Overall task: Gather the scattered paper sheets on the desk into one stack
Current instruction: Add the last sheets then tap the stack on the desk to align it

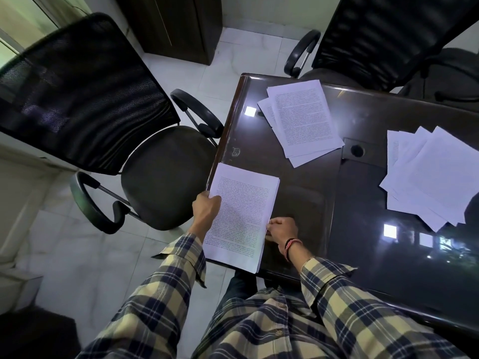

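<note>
Head-camera view, looking down on a dark, glossy desk [305, 193] and the two hands of a person in a plaid shirt. A squared stack of printed sheets [242, 216] lies at the near left corner of the desk, its left and near edges overhanging the desk edge. The left hand [206, 209] grasps the stack along its left edge, thumb on the top page and fingers wrapped beneath. The right hand [282, 229] presses against the right edge of the same stack near its lower part, fingers curled toward the paper; whether it pinches the sheets or merely pushes on them cannot be told. A red thread band [291, 246] circles the right wrist. Two further groups of paper remain apart from the held stack: a loosely fanned group of printed sheets [303, 120] toward the far side of the desk, and a wider fan of sheets [435, 177] at the right, well apart from both the stack and the far group. Between these two groups a round cable port [357, 150] is set into the desktop. Bright square reflections of lights show on the polished surface. A black mesh-backed office chair [103, 120] stands on the pale tiled floor [77, 255] to the left of the desk, and a second black chair [375, 40] stands at the far side.
</note>
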Available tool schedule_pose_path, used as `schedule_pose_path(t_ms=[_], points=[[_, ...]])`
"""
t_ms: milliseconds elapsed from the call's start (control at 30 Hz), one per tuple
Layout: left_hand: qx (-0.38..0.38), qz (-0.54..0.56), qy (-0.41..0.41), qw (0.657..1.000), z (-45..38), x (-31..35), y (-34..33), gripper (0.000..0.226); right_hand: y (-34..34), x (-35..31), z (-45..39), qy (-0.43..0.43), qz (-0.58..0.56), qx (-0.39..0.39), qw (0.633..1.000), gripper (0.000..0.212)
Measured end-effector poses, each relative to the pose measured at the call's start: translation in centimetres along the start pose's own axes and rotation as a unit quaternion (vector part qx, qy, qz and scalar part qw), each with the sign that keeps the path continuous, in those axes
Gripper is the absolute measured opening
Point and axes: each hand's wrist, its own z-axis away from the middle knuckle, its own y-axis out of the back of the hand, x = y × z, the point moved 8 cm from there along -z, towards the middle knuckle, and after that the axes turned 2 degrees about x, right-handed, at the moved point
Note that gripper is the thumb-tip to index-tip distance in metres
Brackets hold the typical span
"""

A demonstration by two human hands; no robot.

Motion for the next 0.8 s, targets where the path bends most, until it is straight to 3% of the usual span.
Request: schedule_pose_path(t_ms=[133, 200, 300, 367, 500, 800], points=[[0.004, -0.017, -0.027, 0.999, 0.0, 0.1, 0.0, 0.029, -0.1, 0.3, -0.4, -0.003, -0.022, -0.071, 0.997, 0.027], [0.011, -0.099, -0.075, 0.992, 0.4, 0.4, -0.4, 0.044, 0.0, 0.2, -0.4, 0.005, -0.023, -0.094, 0.995, 0.024], [0.01, -0.296, -0.196, 0.935, 2.0, 0.9, -2.7, 0.083, -0.1, 0.3, -0.5, 0.01, -0.028, -0.104, 0.994, 0.021], [-0.048, -0.348, -0.249, 0.903, 3.3, 0.4, -5.7, 0.097, -0.2, 0.4, -0.6, 0.007, -0.037, -0.108, 0.993, 0.017], [-0.118, -0.425, -0.236, 0.866, 4.5, -1.9, -9.7, 0.119, 0.0, 0.3, -0.8, 0.013, -0.031, -0.1, 0.994, 0.013], [-0.13, -0.443, -0.21, 0.862, 4.9, -2.0, -10.6, 0.127, 1.6, -0.4, -1.3, 0.052, 0.041, -0.08, 0.995, 0.007]])
